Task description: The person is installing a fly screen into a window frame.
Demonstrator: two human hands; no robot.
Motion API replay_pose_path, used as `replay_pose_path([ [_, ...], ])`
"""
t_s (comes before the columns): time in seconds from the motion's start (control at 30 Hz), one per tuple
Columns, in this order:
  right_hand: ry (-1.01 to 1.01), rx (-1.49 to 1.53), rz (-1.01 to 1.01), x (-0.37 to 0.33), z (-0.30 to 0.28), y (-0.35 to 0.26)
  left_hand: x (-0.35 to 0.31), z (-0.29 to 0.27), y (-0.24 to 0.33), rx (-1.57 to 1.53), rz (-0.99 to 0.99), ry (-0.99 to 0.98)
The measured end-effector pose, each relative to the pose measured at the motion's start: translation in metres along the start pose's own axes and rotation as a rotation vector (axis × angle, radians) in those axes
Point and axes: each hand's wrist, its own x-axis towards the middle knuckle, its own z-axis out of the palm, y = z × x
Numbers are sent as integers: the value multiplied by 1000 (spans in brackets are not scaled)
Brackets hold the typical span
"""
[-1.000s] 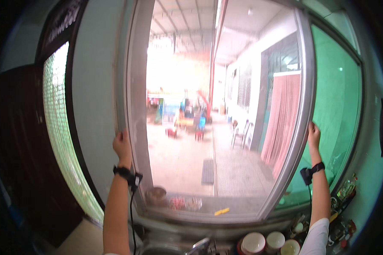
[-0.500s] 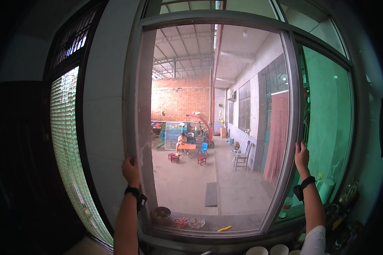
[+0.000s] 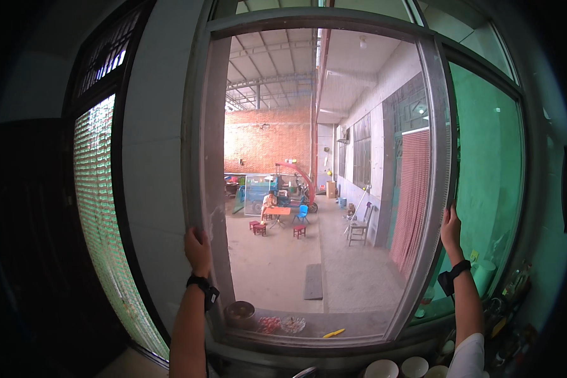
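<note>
A tall window with a metal frame (image 3: 321, 23) fills the middle of my view, its large pane looking out on a yard. My left hand (image 3: 198, 253) is raised to the left upright of the frame, fingers bent against its edge. On the other side, my right hand (image 3: 450, 232) grips the right upright of the window sash (image 3: 441, 170), fingertips curled on its edge. A narrow mesh-like strip shows along that upright, above the right hand. Each wrist wears a black band with a small box. The hands partly hide where the fingers meet the frame.
On the sill behind the pane are a dark bowl (image 3: 240, 310), red-and-white small items (image 3: 269, 324), a clear glass dish (image 3: 293, 324) and a yellow-handled tool (image 3: 334, 333). White bowls (image 3: 382, 369) stand below. Outside, a person (image 3: 269, 200) sits by an orange table (image 3: 276, 211).
My right hand and the sash's right upright have shifted slightly to the right. The left hand has risen slightly, staying at the left upright. The view has tilted down a little.
</note>
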Motion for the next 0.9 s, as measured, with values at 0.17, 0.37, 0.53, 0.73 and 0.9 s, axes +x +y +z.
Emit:
replay_pose_path([
  [0.17, 217, 35, -83, 1, 8, -2, -2, 7, -5, -65, -12, -15],
  [0.37, 150, 16, 3, 18, -22, -33, 17, -1, -1, -105, 72, 13],
  [0.53, 72, 57, 40, 5, -31, -22, 10, -8, -1, -155, 20, -64],
  [0.73, 22, 43, 77, -11, -32, -22, -2, -21, -4, -178, -32, -132],
  [0.9, -14, 60, 125, -15, -26, -15, -3, -24, -7, -155, -75, -169],
])
